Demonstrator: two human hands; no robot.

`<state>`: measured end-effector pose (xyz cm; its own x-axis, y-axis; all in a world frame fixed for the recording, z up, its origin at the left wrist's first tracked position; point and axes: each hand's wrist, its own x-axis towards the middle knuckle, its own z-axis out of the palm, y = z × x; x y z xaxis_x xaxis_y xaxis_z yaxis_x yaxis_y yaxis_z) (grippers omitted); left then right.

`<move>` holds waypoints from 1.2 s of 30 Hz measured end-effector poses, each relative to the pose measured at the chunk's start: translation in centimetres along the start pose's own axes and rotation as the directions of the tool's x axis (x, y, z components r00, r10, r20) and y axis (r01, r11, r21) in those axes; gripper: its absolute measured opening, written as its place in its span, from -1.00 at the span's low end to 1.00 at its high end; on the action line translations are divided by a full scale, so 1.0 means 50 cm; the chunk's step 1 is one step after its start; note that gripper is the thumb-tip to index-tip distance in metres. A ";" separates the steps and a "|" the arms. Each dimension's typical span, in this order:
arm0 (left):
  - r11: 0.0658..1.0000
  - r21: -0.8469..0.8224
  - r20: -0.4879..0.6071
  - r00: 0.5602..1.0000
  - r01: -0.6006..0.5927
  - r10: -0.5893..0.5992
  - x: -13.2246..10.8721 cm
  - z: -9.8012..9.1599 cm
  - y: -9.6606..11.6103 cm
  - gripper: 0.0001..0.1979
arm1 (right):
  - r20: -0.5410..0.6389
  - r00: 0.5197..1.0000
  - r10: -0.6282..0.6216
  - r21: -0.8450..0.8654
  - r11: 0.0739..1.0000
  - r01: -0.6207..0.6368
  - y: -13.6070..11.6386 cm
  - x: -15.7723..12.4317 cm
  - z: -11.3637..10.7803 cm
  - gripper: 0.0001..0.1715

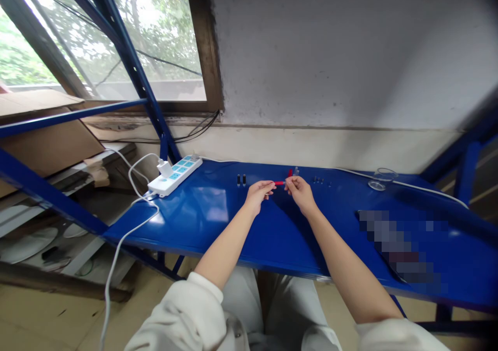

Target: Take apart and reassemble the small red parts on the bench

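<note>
Both my hands meet over the middle of a blue metal table (218,221). My left hand (258,193) and my right hand (299,191) pinch the two ends of a small red piece (279,183) held between them. Another small red part (290,172) and a clear one (296,171) stand just behind the hands. Two small dark upright pieces (241,180) stand to the left of my left hand. A few tiny dark bits (318,179) lie to the right of my right hand.
A white power strip (175,176) with blue sockets, a charger plugged in and a white cable (116,252) sits at the table's left rear. A clear glass dish (382,179) stands at the right rear. Cardboard (46,138) and blue shelving fill the left side.
</note>
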<state>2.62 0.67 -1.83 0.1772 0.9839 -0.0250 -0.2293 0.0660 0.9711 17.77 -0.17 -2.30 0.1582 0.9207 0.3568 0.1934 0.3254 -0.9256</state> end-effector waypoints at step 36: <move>-0.131 0.927 0.369 0.918 -0.352 0.146 0.107 -0.062 0.195 -0.97 | 0.255 0.964 -0.073 -0.544 0.814 0.205 0.002 -0.017 -0.002 -0.37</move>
<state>-1.65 7.11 6.75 0.4824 0.8514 0.2061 0.8548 -0.5089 0.1015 17.74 -0.92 -2.66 -0.1081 0.9190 0.3792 0.7167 0.3364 -0.6109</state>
